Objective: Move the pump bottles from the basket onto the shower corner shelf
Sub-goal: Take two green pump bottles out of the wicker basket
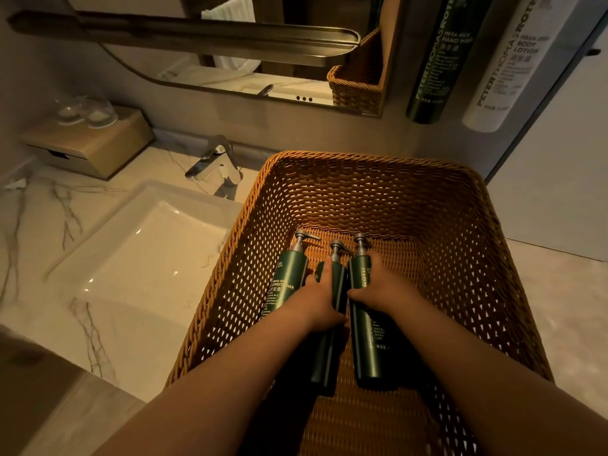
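Three dark green pump bottles lie side by side on the floor of a large woven basket (pixel 460 225), pumps pointing away from me. The left bottle (pixel 289 278) reads "conditioner" and is untouched. My left hand (pixel 320 299) is wrapped around the middle bottle (pixel 324 363). My right hand (pixel 383 284) grips the right bottle (pixel 368 350) near its upper half. Both bottles still rest on the basket floor. No shower shelf is in view.
The basket stands on a marble counter beside a white sink (pixel 144 258) with a chrome tap (pixel 214 164). A wooden box (pixel 92 143) holding glasses sits at the back left. A mirror (pixel 230 60) hangs above. Green (pixel 441 57) and white (pixel 513 60) bottles are mounted on the wall.
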Tool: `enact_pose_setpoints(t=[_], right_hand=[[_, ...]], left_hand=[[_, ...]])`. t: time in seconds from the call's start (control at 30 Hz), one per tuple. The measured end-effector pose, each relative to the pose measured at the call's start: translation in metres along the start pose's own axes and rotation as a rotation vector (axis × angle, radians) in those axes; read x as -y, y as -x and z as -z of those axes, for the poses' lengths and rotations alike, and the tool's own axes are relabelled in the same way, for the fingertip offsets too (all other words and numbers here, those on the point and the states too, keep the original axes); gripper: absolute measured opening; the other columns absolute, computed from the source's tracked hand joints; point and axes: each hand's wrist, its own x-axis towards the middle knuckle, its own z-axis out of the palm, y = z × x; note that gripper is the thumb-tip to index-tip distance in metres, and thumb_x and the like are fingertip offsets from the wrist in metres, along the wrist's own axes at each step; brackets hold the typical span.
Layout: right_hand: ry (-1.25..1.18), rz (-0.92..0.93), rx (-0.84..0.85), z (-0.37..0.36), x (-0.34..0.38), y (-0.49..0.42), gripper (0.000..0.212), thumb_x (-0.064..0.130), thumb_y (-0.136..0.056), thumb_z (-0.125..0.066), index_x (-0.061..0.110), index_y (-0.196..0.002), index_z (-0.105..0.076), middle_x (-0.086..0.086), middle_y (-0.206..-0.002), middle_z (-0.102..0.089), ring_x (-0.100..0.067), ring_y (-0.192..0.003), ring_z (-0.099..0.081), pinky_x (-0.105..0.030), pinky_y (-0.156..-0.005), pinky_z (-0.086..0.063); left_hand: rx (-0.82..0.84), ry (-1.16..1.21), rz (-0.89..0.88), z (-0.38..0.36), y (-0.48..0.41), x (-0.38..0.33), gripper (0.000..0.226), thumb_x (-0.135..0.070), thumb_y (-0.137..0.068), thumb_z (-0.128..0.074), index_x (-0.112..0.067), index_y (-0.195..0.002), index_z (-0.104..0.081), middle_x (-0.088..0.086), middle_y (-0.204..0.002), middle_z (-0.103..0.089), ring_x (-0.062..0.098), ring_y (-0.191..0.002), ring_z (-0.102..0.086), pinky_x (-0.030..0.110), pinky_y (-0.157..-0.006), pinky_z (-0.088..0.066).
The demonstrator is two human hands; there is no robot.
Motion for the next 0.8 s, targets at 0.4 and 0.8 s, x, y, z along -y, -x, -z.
enact_pose_setpoints(t=[0.4, 0.8], right_hand=[[-0.032, 0.035, -0.040, 0.006, 0.005, 0.005, 0.081, 0.031, -0.073, -0.074, 0.026, -0.134, -0.021, -0.002, -0.096, -0.055, -0.023, -0.085, -0.061, -0.037, -0.072, -0.053], [-0.165, 0.304, -0.147, 0.051, 0.038, 0.023, 0.087, 0.030, -0.074, -0.071, 0.030, -0.141, -0.017, -0.003, -0.112, -0.061, -0.017, -0.082, -0.055, -0.028, -0.068, -0.041]], left_hand=[[-0.158, 0.203, -0.036, 0.001, 0.000, -0.001, 0.117, -0.031, -0.072, -0.075, -0.034, -0.147, 0.014, 0.020, -0.136, -0.035, 0.030, -0.112, -0.053, 0.032, -0.092, -0.041], [-0.429, 0.275, -0.133, 0.046, 0.025, -0.006, 0.117, -0.032, -0.071, -0.077, -0.038, -0.146, 0.013, 0.011, -0.148, -0.027, 0.021, -0.125, -0.040, 0.025, -0.091, -0.036]])
